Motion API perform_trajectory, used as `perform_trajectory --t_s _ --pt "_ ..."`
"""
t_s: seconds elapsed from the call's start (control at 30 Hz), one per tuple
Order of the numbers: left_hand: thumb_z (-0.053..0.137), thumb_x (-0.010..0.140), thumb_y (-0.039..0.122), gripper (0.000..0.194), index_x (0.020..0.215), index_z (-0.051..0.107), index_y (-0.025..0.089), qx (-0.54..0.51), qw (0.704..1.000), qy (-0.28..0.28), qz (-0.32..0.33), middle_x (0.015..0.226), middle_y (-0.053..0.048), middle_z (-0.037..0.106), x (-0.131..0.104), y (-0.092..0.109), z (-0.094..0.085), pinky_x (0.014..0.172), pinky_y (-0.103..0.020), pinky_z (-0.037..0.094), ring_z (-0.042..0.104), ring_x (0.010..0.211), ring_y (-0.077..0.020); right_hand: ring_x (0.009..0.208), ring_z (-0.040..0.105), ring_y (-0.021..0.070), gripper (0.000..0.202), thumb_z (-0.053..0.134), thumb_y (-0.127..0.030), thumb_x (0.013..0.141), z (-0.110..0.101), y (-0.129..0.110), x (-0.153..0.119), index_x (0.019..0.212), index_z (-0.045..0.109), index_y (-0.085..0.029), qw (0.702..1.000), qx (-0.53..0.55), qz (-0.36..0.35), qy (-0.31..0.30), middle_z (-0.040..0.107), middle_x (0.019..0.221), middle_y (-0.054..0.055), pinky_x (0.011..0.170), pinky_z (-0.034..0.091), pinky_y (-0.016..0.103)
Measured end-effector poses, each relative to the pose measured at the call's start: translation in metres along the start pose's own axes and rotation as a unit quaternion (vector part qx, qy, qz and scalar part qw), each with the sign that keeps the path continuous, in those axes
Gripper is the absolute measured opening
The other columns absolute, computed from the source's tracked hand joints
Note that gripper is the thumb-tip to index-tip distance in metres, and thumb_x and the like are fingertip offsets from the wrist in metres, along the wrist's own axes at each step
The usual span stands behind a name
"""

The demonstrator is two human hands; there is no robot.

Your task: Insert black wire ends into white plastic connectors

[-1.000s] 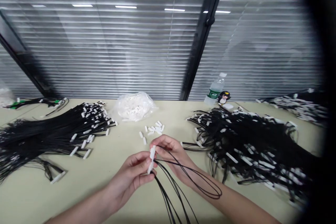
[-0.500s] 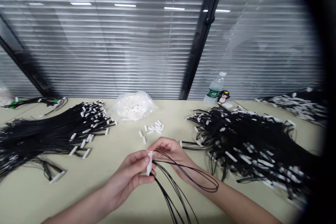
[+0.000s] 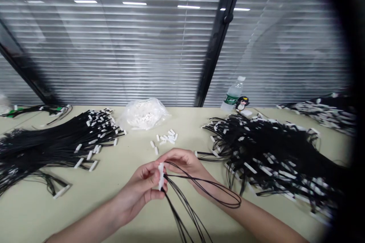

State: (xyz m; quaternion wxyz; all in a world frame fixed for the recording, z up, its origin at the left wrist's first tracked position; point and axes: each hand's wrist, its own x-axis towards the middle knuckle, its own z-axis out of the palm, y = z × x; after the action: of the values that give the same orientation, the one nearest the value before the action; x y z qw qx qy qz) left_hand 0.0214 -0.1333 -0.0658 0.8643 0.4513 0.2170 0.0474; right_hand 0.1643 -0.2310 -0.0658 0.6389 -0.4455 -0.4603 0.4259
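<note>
A white connector [image 3: 161, 176] stands on end between the thumb and fingers of my left hand [image 3: 142, 182]. Several thin black wires [image 3: 188, 201] run out of its right side; some loop over my right wrist, others hang toward the table's front edge. My right hand [image 3: 182, 161] is closed at the connector's upper end, where wires enter. Its fingertips are partly hidden behind the connector and my left fingers, so what exactly they pinch is unclear. Beyond my hands lie several small loose white connector housings [image 3: 168, 137].
A clear bag of small white parts [image 3: 144, 114] sits at the back. Heaps of black wire harnesses lie at left [image 3: 57, 140] and right [image 3: 273, 155]. A water bottle [image 3: 233, 95] and a penguin figure [image 3: 242, 103] stand by the window blinds [image 3: 128, 53].
The connector and my left hand have shifted slightly left, and the connector has turned a little, its face showing more. The wire loop has moved slightly right.
</note>
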Motion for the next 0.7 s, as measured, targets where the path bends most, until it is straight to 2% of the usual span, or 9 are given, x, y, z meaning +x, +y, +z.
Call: perform_trajectory --t_s 0.2,0.3,0.37,0.47,0.53,0.6,0.7 --pt "0.061 0.078 0.025 0.015 0.089 0.062 0.015 0.024 0.999 -0.002 0.024 0.071 -0.002 0.056 0.001 -0.003 -0.002 0.052 -0.015 0.045 0.057 0.063 -0.0088 0.075 0.060 0.0123 0.020 0.058 -0.029 0.080 0.004 -0.005 -0.002 0.095 0.064 -0.016 1.000 -0.015 -0.003 0.000 0.064 0.086 0.005 0.070 0.046 0.025" --pt "0.060 0.079 0.023 0.013 0.089 0.062 0.016 0.026 0.999 -0.005 0.030 0.071 -0.001 0.054 0.003 -0.004 -0.004 0.053 -0.015 0.045 0.057 0.064 -0.0088 0.085 0.060 0.0152 0.022 0.055 -0.031 0.082 0.006 -0.006 -0.001 0.096 0.065 -0.016 1.000 -0.019 -0.003 0.014 0.064 0.092 0.006 0.078 0.045 0.028" --pt "0.061 0.079 0.023 0.015 0.091 0.062 0.016 0.026 0.999 -0.004 0.032 0.070 -0.001 0.054 0.006 -0.003 -0.005 0.053 -0.016 0.045 0.056 0.064 -0.0091 0.093 0.058 0.0166 0.023 0.055 -0.032 0.082 0.005 -0.005 0.000 0.098 0.064 -0.017 0.999 -0.011 0.000 0.045 0.063 0.100 0.007 0.087 0.043 0.031" --pt "0.063 0.076 0.025 0.020 0.093 0.062 0.016 0.024 0.999 0.003 0.038 0.069 -0.001 0.053 0.009 -0.003 -0.009 0.052 -0.016 0.045 0.055 0.063 -0.0093 0.097 0.056 0.0173 0.025 0.055 -0.031 0.081 -0.005 -0.005 -0.002 0.102 0.061 -0.019 0.990 0.042 0.005 0.132 0.060 0.107 0.007 0.092 0.039 0.034" --pt "0.067 0.073 0.027 0.022 0.092 0.063 0.016 0.030 0.999 0.015 0.036 0.069 -0.001 0.053 0.010 -0.003 -0.015 0.052 -0.016 0.044 0.055 0.062 -0.0094 0.093 0.057 0.0171 0.023 0.056 -0.029 0.080 -0.018 -0.010 -0.015 0.101 0.060 -0.020 0.972 0.051 -0.003 0.229 0.061 0.104 0.007 0.090 0.039 0.035" --pt "0.069 0.070 0.028 0.025 0.091 0.064 0.017 0.042 0.998 0.031 0.025 0.069 -0.001 0.055 0.009 -0.004 -0.025 0.053 -0.016 0.045 0.055 0.062 -0.0094 0.086 0.056 0.0162 0.018 0.056 -0.029 0.080 -0.032 -0.018 -0.046 0.096 0.060 -0.022 0.940 -0.011 -0.024 0.339 0.060 0.096 0.005 0.084 0.041 0.034" --pt "0.071 0.068 0.029 0.029 0.094 0.064 0.018 0.053 0.996 0.073 0.004 0.072 -0.001 0.058 0.005 -0.006 -0.046 0.057 -0.016 0.047 0.056 0.064 -0.0089 0.077 0.053 0.0165 0.009 0.054 -0.032 0.082 -0.036 -0.029 -0.122 0.088 0.060 -0.028 0.871 -0.178 -0.080 0.451 0.058 0.085 0.003 0.068 0.042 0.032"
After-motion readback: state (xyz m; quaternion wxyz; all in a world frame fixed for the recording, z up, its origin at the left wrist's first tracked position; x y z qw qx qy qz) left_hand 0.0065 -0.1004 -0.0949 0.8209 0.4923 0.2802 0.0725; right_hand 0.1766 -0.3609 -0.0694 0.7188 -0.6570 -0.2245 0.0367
